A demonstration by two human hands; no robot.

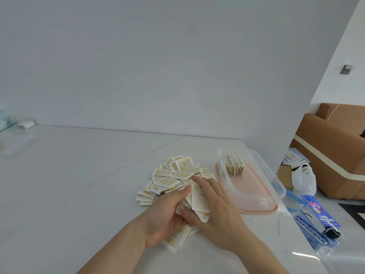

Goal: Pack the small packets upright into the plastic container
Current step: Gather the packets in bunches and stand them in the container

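Both hands meet over the white desk (79, 175), gathering a bundle of packets (198, 202). The left hand (167, 216) cups the bundle from below, fingers curled round it. The right hand (215, 206) lies against it, thumb pinching the lower edge. Just beyond them a loose pile of packets (169, 179) is spread on the desk. To the right stands the clear plastic container (276, 186) on a pink lid (256, 211), with a row of upright packets (234, 165) at its far end.

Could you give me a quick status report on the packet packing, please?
Left hand and right hand both grip a bunch of packets. Plastic container holds one short upright row at its far end. Loose pile remains. Path unobstructed.
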